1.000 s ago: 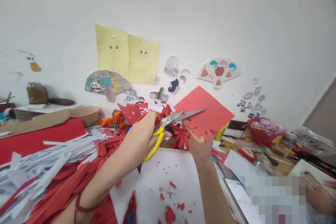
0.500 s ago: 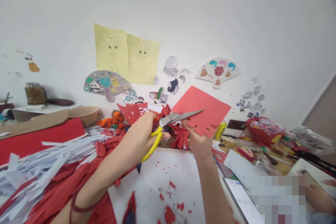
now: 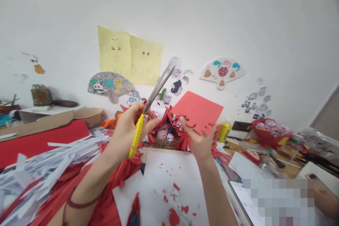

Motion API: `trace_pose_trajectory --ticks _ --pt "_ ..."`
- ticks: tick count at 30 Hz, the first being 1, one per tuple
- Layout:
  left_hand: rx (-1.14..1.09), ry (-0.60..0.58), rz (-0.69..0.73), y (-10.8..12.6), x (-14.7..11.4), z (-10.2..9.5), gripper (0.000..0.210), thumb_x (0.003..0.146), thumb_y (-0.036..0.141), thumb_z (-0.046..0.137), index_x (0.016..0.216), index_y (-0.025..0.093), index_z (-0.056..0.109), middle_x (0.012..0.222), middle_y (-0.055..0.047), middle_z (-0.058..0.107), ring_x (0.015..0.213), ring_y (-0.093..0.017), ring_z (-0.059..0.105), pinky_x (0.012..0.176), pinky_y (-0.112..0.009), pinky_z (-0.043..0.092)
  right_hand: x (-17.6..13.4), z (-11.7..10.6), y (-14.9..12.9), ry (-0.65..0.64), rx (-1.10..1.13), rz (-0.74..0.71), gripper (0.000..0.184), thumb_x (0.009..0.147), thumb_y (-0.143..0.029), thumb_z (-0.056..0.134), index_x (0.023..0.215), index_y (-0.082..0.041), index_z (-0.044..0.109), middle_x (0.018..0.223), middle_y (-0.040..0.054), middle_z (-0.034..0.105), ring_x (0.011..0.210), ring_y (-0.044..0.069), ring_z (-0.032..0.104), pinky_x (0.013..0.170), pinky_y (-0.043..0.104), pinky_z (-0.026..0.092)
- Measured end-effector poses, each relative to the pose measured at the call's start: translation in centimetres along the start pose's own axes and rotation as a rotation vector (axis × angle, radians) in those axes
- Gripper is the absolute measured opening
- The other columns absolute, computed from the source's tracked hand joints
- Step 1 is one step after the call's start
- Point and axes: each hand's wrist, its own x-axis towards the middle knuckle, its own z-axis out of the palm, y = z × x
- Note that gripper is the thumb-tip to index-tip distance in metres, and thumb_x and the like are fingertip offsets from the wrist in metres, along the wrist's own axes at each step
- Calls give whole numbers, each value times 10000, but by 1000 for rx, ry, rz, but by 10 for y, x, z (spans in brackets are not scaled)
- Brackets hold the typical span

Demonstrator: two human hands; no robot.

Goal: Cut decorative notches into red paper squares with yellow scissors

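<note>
My left hand (image 3: 126,127) is closed on a pair of scissors (image 3: 160,85) with yellow handles. The blades look closed and point up and to the right, apart from the paper. Between the fingers and thumb of my right hand (image 3: 201,145) is a square of red paper (image 3: 198,110), held up and tilted, with notches cut along its lower edge. Under both hands lies a white sheet (image 3: 169,164), scattered with red paper scraps (image 3: 174,216).
White paper strips (image 3: 63,152) and red strips heap up at the left. A yellow bottle (image 3: 224,130) stands behind my right hand. To the right are a phone (image 3: 239,197) and a red bundle (image 3: 272,130). The wall behind bears yellow drawings (image 3: 129,54).
The scissors have come away from the red paper, their blades swinging upward and closing. The paper has dropped slightly to the left, and my left hand has shifted left.
</note>
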Motion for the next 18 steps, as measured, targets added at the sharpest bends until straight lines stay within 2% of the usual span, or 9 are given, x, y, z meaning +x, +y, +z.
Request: trace_pose_trajectory --ticks 4,7,11,18 --pt "-189 -38 39 5 -6 11 235 769 329 677 819 195 490 813 7 593 641 -101 520 578 -228 434 -5 8 -5 -51 -3 14 351 624 -325 800 886 -209 598 849 78 707 872 267 679 788 464 582" --pt "-119 -66 24 1 -8 12 255 769 351 685 855 198 500 784 15 577 608 -91 480 562 -225 412 -8 13 -10 -77 19 38 396 592 -290 817 887 -199 568 854 82 717 809 244 692 750 438 596" --pt "-36 -33 29 -10 -6 12 268 768 382 681 902 200 537 661 52 481 536 -75 377 496 -208 337 -10 14 -12 -117 51 75 404 572 -239 819 869 -195 549 835 82 718 823 248 700 791 459 586" --pt "-73 -22 47 -14 -4 16 232 772 367 673 868 201 542 738 30 549 612 -94 457 550 -213 382 -9 13 -13 -221 42 24 263 643 -201 780 869 -168 651 863 102 738 808 252 715 761 408 605"
